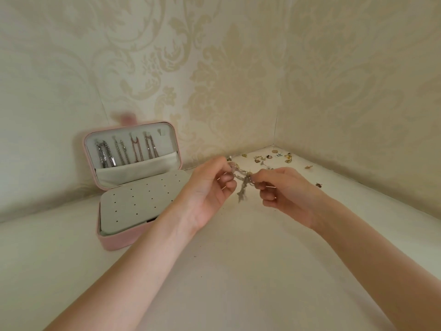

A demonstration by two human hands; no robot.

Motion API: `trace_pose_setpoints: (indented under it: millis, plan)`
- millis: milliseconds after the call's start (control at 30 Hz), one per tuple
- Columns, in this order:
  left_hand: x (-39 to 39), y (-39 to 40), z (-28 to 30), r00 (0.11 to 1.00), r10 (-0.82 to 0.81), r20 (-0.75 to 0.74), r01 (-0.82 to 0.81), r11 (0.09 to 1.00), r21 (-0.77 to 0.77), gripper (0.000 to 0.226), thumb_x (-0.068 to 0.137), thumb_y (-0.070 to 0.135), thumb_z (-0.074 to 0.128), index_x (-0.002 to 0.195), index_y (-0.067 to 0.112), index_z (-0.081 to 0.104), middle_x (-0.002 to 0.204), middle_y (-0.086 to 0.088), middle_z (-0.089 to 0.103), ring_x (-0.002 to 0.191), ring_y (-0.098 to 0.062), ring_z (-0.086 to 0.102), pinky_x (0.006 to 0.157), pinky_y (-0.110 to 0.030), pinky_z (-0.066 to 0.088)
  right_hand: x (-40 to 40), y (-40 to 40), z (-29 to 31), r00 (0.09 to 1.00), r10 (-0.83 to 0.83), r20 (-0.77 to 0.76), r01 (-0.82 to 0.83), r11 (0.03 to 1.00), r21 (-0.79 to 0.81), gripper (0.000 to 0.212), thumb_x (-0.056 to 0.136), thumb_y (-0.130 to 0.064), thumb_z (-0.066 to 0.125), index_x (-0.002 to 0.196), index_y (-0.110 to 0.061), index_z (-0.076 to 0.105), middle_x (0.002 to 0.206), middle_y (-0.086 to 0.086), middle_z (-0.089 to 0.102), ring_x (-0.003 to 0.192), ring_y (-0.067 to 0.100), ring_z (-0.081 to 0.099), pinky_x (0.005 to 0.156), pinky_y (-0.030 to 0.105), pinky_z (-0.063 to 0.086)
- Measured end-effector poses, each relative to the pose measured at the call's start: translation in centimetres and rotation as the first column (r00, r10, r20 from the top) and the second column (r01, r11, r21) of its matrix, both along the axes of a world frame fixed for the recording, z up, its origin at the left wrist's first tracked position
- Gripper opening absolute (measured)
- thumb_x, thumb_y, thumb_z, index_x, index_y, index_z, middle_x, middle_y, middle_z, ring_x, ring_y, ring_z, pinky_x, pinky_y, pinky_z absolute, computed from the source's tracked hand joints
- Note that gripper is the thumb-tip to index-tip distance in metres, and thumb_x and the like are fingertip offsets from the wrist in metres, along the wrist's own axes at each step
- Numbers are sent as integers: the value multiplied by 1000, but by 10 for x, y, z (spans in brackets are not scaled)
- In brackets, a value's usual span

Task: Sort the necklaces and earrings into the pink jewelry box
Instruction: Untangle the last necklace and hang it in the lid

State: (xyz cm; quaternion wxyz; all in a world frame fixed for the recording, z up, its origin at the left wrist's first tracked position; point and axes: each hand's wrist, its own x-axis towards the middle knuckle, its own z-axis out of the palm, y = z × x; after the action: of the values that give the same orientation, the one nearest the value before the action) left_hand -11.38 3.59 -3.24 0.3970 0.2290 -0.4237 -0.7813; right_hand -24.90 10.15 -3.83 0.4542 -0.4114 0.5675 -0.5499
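Note:
A thin chain necklace [242, 187] is held above the white surface between both hands, its loose end hanging in a bunch. My left hand [210, 189] pinches one end and my right hand [284, 192] pinches the other. The pink jewelry box [119, 240] stands open at the left, with several necklaces [126, 151] hanging on hooks inside its lid. Its grey earring panel [136, 201] with rows of small holes carries nothing. Several small earrings [269, 158] lie scattered in the far corner behind my hands.
Patterned cream walls [226, 80] close in the surface at the back and right, meeting in a corner. A stray earring [318, 185] lies to the right of my right hand. The white surface [238, 271] stretches toward me.

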Motion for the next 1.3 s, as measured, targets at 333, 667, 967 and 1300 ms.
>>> trace_pose_setpoints:
  millis: [333, 667, 967, 1300]
  plan:
    - [0, 4, -6, 871, 70, 487, 85, 954, -288, 14, 84, 7, 54, 73, 16, 54, 61, 2, 58, 49, -8, 42, 47, -18, 37, -30, 1, 3, 815, -305, 492, 389, 918, -76, 12, 87, -10, 59, 75, -12, 57, 63, 0, 52, 49, 9, 46, 44, 18, 38]
    - [-2, 7, -11, 711, 582, 395, 31, 535, -844, 15, 81, 25, 67, 93, 35, 65, 104, 12, 40, 80, -1, 49, 71, -1, 34, -17, 4, 9, 992, -42, 120, 77, 950, -304, 7, 82, -13, 62, 75, -12, 60, 70, -1, 60, 57, 10, 48, 57, 19, 41]
    - [1, 6, -9, 702, 522, 484, 104, 597, -795, 15, 80, 23, 70, 78, 37, 66, 116, 11, 42, 110, 2, 39, 88, -16, 27, -3, 2, -1, 994, 50, 98, -24, 968, -251, 13, 86, -13, 59, 75, -7, 61, 72, 5, 62, 61, 12, 58, 61, 18, 52]
    - [2, 9, -9, 846, 166, 506, 140, 848, -511, 8, 84, 10, 65, 91, 8, 68, 74, -2, 70, 63, -2, 63, 62, -4, 44, -16, 5, -1, 960, 44, 276, 21, 973, -230, 12, 88, -10, 54, 80, -5, 61, 71, 4, 65, 69, 18, 69, 65, 22, 56]
